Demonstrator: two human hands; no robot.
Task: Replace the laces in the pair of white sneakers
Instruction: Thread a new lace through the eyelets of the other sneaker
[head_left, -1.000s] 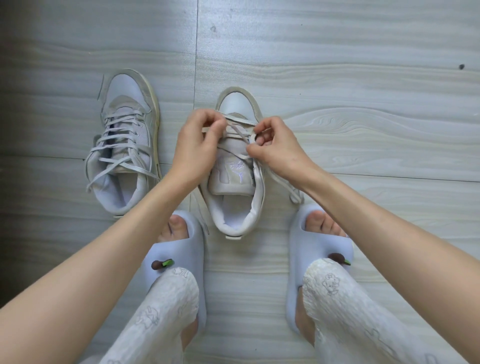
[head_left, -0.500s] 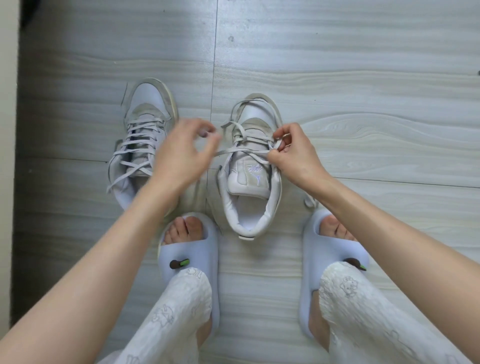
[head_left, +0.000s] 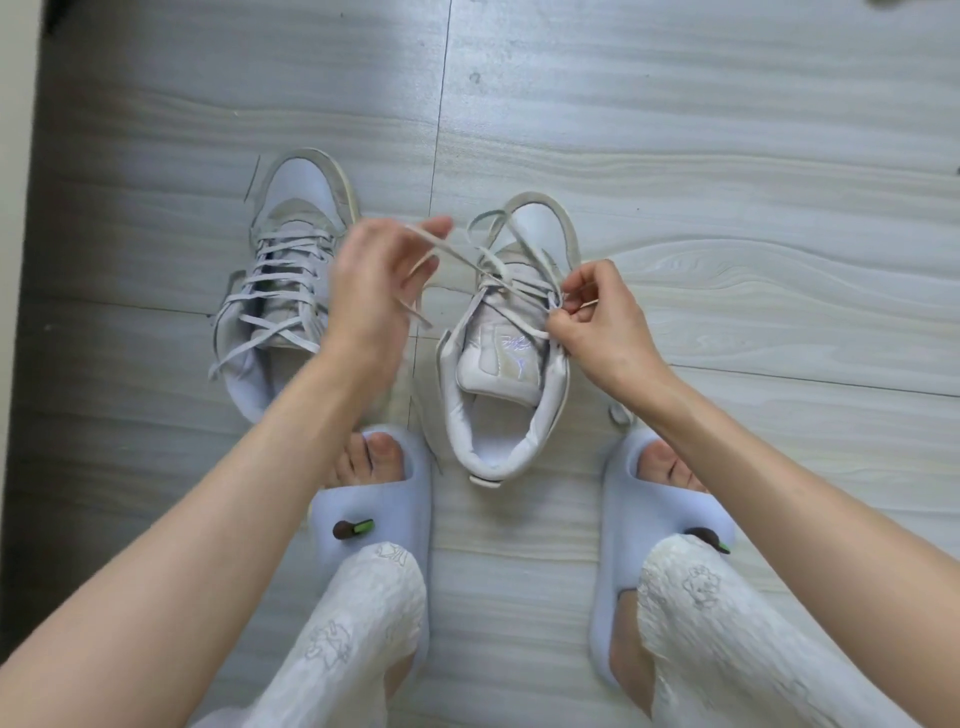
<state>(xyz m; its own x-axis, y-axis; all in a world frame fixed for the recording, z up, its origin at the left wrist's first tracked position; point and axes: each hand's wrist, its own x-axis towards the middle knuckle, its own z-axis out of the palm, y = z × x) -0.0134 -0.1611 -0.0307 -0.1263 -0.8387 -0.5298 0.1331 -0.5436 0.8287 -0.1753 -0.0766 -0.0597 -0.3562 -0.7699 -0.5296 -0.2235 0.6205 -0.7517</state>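
Left hand (head_left: 374, 291), blurred, pinches a lace (head_left: 467, 262); right hand (head_left: 602, 325) pinches lace at the sneaker (head_left: 511, 364) on grey floor (head_left: 727, 130).

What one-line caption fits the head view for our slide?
Left hand lifts a lace from the right-hand sneaker; right hand pinches its eyelets.

Two white sneakers (head_left: 511, 332) on the floor (head_left: 701, 130), one left (head_left: 291, 291), one right. Two hands in play: left (head_left: 371, 291), right (head_left: 605, 319). One loose lace (head_left: 447, 254) lifted off the right sneaker. Two pale blue slippers: left (head_left: 384, 525), right (head_left: 670, 514). One small charm on each slipper, so two.
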